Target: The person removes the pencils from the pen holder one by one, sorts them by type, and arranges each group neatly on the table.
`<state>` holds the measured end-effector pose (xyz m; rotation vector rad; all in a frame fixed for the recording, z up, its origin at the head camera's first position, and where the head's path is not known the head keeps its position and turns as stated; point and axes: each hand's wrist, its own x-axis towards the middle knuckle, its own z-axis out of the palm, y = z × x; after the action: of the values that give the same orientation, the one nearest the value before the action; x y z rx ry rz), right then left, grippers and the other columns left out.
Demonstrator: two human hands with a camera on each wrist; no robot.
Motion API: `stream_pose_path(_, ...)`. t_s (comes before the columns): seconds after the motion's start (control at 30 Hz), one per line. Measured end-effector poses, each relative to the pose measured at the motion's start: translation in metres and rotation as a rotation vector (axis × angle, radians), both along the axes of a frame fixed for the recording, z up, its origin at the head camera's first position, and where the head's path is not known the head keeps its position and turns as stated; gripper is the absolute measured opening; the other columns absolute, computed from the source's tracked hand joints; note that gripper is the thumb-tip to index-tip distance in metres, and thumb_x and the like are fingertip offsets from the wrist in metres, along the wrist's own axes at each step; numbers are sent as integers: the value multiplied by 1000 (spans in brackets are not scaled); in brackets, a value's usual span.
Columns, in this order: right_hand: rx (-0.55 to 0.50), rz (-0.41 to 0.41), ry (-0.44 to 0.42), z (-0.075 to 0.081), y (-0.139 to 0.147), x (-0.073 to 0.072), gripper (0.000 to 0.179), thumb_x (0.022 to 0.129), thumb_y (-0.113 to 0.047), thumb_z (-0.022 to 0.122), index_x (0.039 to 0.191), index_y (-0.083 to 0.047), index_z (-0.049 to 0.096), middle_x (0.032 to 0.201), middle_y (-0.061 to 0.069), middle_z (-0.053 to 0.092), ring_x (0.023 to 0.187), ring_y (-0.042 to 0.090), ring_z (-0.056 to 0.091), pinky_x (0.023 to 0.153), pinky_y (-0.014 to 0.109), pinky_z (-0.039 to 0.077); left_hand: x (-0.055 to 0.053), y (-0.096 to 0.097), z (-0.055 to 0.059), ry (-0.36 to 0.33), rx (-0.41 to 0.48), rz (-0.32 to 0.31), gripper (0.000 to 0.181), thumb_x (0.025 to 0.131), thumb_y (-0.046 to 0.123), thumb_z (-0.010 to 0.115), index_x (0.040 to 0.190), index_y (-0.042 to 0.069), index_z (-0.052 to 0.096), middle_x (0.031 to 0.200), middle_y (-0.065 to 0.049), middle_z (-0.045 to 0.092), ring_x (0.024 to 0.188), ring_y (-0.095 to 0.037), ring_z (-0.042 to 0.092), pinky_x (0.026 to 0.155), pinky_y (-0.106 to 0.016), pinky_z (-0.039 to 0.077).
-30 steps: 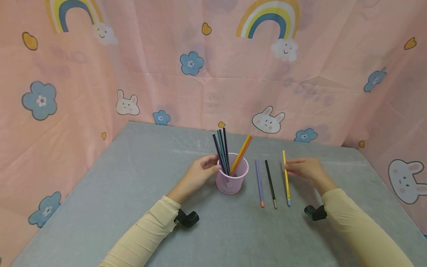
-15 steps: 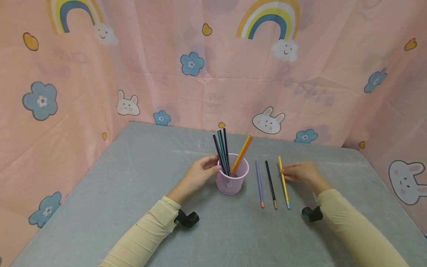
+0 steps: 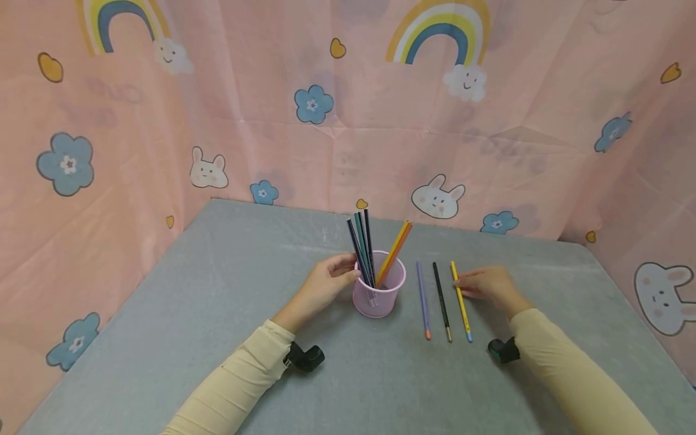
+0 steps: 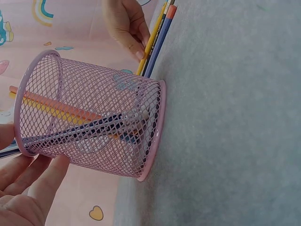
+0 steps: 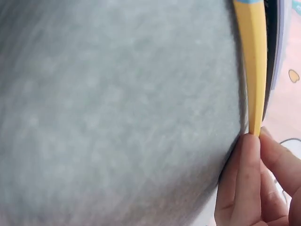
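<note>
A pink mesh pencil cup (image 3: 375, 305) stands upright on the grey table, with several dark and teal pencils (image 3: 354, 238) leaning left in it. A yellow and an orange pencil (image 3: 399, 248) lean right in it. My left hand (image 3: 319, 287) holds the cup at its rim, thumb and fingers on its left side. My right hand (image 3: 493, 287) pinches a yellow pencil (image 3: 463, 309) with a blue end, near its far end and low at the table. Left of it lie a black pencil (image 3: 441, 299) and a purple pencil (image 3: 422, 299), roughly side by side.
A pink curtain (image 3: 261, 84) printed with rainbows, flowers and rabbits hangs around the back and sides of the grey table (image 3: 228, 254). A black wrist camera (image 3: 306, 357) sits at the left cuff, another black camera (image 3: 504, 350) at the right.
My right hand has moved left and a little nearer, bringing the yellow pencil closer to the black one and lowering its far end. The left hand and the cup stay where they were.
</note>
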<state>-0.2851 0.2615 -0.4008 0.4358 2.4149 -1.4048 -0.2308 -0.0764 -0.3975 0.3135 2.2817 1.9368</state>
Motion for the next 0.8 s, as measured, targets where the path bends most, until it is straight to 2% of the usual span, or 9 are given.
stream_pose_path(0.2,126,-7,22,-6,-4,-5,36,80,-10,72,109,10,62,68,-1,66,59,7,63,59,24,56,0,0,-1,-3,-11,-4,47,89,25,62,131,8,50,131,-9,55,121,-23,52,100,-37,44)
stream_pose_path(0.3,144,-6,26,-5,-5,-4,36,80,-11,72,108,10,63,70,0,67,59,7,63,60,24,57,0,0,-1,-10,-22,-1,47,89,25,62,131,8,50,131,-8,55,122,-22,52,101,-37,44)
stream_pose_path(0.4,150,3,38,0,-5,1,40,82,-16,71,113,7,61,83,7,70,66,8,64,63,26,57,1,0,0,-12,-29,-2,47,89,25,62,132,8,50,131,-9,54,122,-22,52,101,-37,44)
stream_pose_path(0.5,150,11,82,6,-5,8,45,85,-24,68,119,3,59,107,16,67,81,13,66,73,29,57,2,0,0,-12,-23,-5,48,89,25,62,132,8,49,131,-9,54,122,-23,52,100,-37,44)
stream_pose_path(0.57,127,18,121,9,-7,12,50,85,-31,67,123,0,57,121,18,60,93,18,65,80,31,56,2,0,1,-6,-18,-5,47,90,24,62,132,7,49,131,-10,54,122,-23,52,100,-37,45)
stream_pose_path(0.63,65,-11,167,5,-9,10,54,81,-36,70,123,-4,58,126,16,58,99,17,64,84,30,54,1,0,0,-8,-16,-1,47,89,24,62,132,8,50,131,-9,54,121,-23,52,100,-37,45)
stream_pose_path(0.8,-89,-61,304,-31,-3,-15,53,73,-40,76,116,-11,65,116,7,65,93,11,67,74,26,56,0,0,0,-12,-17,5,46,89,25,63,131,10,51,130,-7,55,121,-21,53,100,-37,45)
